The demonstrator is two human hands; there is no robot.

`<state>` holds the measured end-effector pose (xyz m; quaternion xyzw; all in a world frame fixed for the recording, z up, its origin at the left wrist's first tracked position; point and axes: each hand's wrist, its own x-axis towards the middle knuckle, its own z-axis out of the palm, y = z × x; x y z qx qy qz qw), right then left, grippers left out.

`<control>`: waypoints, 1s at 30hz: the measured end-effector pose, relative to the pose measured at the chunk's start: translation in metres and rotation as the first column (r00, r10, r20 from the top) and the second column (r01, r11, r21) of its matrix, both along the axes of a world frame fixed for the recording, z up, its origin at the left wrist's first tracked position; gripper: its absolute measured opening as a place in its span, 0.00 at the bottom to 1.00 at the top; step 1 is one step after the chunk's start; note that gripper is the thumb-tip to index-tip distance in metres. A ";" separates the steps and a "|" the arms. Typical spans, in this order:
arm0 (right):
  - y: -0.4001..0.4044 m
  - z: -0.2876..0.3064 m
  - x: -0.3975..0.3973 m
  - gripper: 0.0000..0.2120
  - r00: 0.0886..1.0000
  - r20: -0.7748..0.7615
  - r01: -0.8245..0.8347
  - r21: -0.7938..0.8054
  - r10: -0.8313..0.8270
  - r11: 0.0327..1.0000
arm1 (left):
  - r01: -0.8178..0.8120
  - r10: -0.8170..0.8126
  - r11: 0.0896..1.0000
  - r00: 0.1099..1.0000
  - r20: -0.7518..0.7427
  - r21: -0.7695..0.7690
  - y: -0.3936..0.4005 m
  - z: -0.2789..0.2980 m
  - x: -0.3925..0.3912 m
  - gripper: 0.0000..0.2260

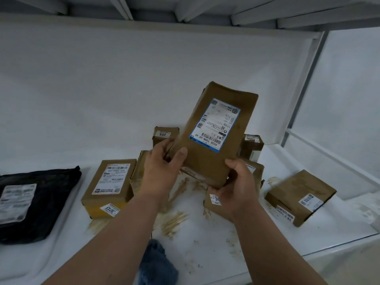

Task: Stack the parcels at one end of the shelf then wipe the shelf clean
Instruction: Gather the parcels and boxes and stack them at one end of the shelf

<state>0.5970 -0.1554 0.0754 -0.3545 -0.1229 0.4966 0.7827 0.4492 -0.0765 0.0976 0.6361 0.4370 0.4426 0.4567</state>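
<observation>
- Far left on the white shelf (205, 251): one black mailer bag (39, 202), cut off by the frame edge, its white label too blurred to read.
- Next along: a brown box (111, 188) lying flat, label reading "507-P802 T70", front sticker "3013".
- Behind the left hand (162, 173): another brown parcel (137, 171), mostly hidden.
- Centre, raised above the shelf and tilted: a tall brown parcel (213, 138), blue-edged label reading "502D T098-69 69"; gripped at its lower end by both hands, left thumb on the front face, right hand (236, 190) curled round the bottom corner.
- Behind it: two small boxes (164, 133), stickers partly readable, "201" and "005".
- Under the right hand: a box showing "30", the rest covered.
- Right: one flat box (300, 196), sticker blurred.
- Seven brown parcels counted, plus the bag.
- Near edge: blue cloth (156, 264); brown smears (176, 221) across the shelf.
</observation>
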 end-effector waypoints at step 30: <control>0.041 -0.006 -0.153 0.37 0.936 0.147 -0.342 0.172 0.319 0.924 | 0.231 -0.105 0.960 0.825 0.555 -0.161 0.018 -0.004 -0.178 0.29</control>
